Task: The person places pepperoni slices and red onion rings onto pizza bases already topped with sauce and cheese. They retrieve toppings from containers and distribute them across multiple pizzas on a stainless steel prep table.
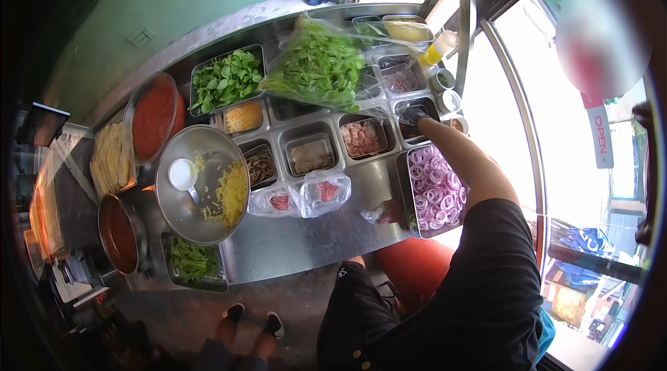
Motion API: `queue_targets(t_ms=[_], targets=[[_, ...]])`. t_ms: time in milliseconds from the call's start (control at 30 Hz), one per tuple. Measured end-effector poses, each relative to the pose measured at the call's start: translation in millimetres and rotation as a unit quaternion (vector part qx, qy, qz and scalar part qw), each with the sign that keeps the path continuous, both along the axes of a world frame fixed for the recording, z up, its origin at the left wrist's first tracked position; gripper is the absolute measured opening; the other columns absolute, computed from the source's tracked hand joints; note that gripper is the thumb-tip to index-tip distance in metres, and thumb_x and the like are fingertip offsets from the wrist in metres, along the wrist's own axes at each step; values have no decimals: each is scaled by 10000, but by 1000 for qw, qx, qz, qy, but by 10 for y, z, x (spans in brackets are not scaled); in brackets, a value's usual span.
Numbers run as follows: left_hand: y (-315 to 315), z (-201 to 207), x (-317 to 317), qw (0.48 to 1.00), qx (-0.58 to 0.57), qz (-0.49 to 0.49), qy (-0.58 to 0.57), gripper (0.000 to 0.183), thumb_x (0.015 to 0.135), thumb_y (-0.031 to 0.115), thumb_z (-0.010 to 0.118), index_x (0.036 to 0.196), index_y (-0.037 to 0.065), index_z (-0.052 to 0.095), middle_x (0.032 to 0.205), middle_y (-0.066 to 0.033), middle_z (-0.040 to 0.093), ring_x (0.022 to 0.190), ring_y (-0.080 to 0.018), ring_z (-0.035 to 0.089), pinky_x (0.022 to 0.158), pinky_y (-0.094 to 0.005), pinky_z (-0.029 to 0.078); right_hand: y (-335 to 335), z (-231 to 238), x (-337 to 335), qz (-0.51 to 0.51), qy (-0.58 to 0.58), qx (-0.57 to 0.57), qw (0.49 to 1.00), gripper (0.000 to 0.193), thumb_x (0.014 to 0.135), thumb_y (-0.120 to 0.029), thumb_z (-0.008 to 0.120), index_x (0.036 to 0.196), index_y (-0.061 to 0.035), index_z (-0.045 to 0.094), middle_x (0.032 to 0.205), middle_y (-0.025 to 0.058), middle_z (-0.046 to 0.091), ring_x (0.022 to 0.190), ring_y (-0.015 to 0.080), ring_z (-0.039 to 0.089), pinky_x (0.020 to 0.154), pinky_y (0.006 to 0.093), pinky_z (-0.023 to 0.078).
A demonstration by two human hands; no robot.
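My right hand (415, 116), in a dark glove, reaches down into a small steel pan (396, 125) at the right of the counter. Its fingers are hidden against the dark contents, so I cannot tell what they touch. Left of it sits a pan of chopped pinkish meat (362, 137). Below my forearm stands a tray of sliced red onion rings (436, 187). Small white cups (450, 101) and a yellow-filled squeeze bottle (439, 47) stand just beyond the hand. My left hand does not show.
A large clear bag of green leaves (316, 65) covers several pans. Leafy greens fill a tray (229, 81). A steel bowl (174, 197) holds yellow shreds and a white cup. Red sauce fills two bowls (154, 121). Bagged meat (326, 192) lies at the front. Someone's feet (272, 326) show below.
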State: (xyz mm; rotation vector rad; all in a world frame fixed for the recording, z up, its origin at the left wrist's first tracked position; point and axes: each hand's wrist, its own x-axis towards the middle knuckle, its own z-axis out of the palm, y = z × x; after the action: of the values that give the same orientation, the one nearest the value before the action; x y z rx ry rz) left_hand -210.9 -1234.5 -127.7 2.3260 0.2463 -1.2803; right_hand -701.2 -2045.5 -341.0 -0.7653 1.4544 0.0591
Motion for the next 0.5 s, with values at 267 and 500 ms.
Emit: queue_targets(t_ms=[267, 500], targets=[[84, 83, -135, 1000, 17, -2, 5, 270, 936, 41, 696, 1200, -14, 698, 1159, -118, 713, 1042, -198, 668, 940, -338, 537, -26, 226, -69, 691, 247, -359, 577, 312, 881, -450, 681, 1034, -189, 763, 1015, 69, 747, 944, 219, 695, 855, 384, 569], [428, 78, -272, 1000, -9, -7, 3, 290, 920, 37, 710, 1204, -22, 693, 1181, -123, 708, 1068, -202, 667, 960, -347, 534, 185, 2046, -142, 458, 227, -389, 766, 376, 827, -458, 779, 970, -110, 785, 926, 73, 765, 861, 249, 729, 791, 386, 569]])
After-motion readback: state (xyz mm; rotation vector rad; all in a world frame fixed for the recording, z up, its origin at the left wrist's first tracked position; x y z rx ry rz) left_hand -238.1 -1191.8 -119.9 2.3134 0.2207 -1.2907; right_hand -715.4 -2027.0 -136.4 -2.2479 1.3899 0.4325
